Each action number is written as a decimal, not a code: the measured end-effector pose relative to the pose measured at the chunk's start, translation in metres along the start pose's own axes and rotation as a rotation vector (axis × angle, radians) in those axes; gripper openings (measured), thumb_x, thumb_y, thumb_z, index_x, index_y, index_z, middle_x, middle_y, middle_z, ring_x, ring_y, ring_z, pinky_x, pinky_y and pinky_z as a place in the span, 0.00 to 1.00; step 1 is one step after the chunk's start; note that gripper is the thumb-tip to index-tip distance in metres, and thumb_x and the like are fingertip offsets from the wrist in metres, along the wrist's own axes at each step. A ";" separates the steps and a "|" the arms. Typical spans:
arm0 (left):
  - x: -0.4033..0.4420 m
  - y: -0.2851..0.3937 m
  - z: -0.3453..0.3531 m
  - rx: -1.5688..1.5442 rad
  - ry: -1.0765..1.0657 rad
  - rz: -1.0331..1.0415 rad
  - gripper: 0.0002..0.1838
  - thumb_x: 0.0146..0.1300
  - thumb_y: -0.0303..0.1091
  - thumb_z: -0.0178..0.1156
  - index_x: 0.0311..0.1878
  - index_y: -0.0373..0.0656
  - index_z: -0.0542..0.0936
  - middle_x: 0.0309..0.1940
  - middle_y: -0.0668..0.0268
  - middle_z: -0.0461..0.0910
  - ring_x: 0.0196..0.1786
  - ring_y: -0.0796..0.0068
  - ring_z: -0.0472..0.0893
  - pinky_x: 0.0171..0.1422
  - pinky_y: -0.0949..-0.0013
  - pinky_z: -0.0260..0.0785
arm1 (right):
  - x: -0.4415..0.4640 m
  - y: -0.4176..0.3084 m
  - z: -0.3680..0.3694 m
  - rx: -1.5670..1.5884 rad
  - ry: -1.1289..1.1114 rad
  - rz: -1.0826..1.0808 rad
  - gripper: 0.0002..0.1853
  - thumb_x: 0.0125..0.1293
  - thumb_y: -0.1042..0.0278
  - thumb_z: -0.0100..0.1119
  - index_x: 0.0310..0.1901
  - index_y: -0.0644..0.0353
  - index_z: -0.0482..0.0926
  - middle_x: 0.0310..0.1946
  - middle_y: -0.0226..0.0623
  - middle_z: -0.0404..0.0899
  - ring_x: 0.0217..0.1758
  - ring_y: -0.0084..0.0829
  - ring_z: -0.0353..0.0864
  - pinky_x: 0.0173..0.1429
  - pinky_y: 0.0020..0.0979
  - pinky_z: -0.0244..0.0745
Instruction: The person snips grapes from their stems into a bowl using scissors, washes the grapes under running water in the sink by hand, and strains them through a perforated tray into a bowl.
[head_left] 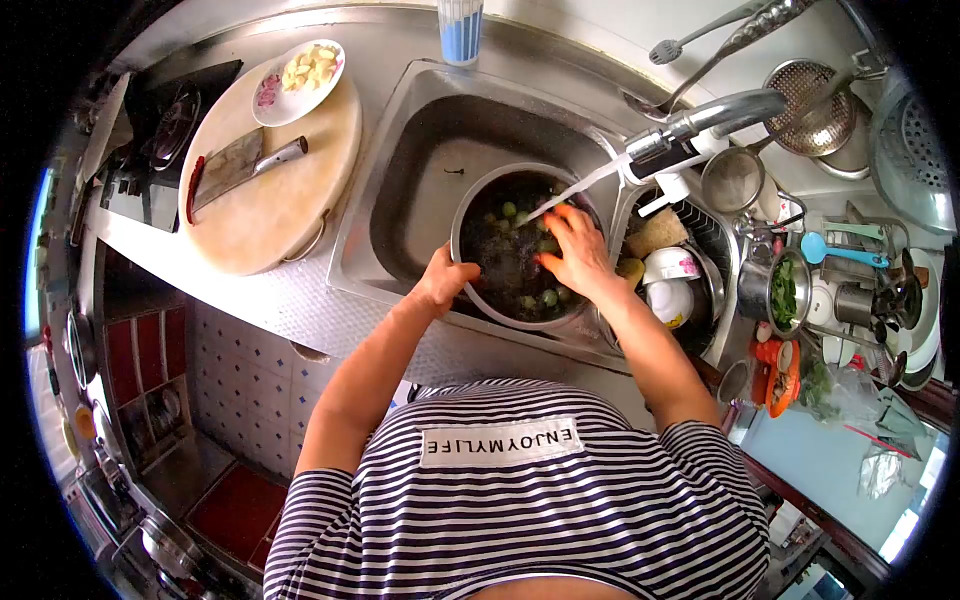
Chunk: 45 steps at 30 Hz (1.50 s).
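A round metal pot (458,232) stands in the sink, holding dark water and several small round green vegetables (549,298). My left hand (445,280) grips its left rim, with the thumb over the edge. Over the right side of the pot, my right hand (580,252) dips its fingertips toward the water, thumb and fingers apart. Nothing shows in its grasp, though the fingertips are partly hidden. From the faucet (715,112) a stream of water (580,187) runs into the pot, just beside my right fingers.
Left of the sink (400,150), a round cutting board (290,215) bears a cleaver (235,170) and a plate (290,105) of chopped pieces. A patterned cup (461,32) stands behind. Bowls (672,264) fill the right basin; strainers (735,180) and ladles hang beyond.
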<state>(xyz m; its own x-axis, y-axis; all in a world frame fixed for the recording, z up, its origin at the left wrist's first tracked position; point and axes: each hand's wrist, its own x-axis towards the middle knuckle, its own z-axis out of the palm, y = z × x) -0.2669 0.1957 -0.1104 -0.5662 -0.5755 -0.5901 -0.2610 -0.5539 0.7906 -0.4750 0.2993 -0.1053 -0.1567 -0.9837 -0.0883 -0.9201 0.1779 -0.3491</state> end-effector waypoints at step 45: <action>0.003 0.002 -0.005 -0.004 -0.090 -0.029 0.23 0.44 0.20 0.53 0.50 0.31 0.71 0.34 0.60 0.77 0.35 0.70 0.75 0.41 0.68 0.69 | 0.025 -0.020 0.045 1.999 -0.374 0.566 0.22 0.61 0.70 0.51 0.59 0.55 0.66 0.49 0.36 0.74 0.51 0.31 0.74 0.55 0.33 0.68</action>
<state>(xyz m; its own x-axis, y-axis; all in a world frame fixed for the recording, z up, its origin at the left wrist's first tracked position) -0.2652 0.1897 -0.1113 -0.6267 -0.5025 -0.5956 -0.2755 -0.5721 0.7725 -0.4445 0.2727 -0.1430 0.0823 -0.8201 -0.5663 0.7708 0.4126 -0.4855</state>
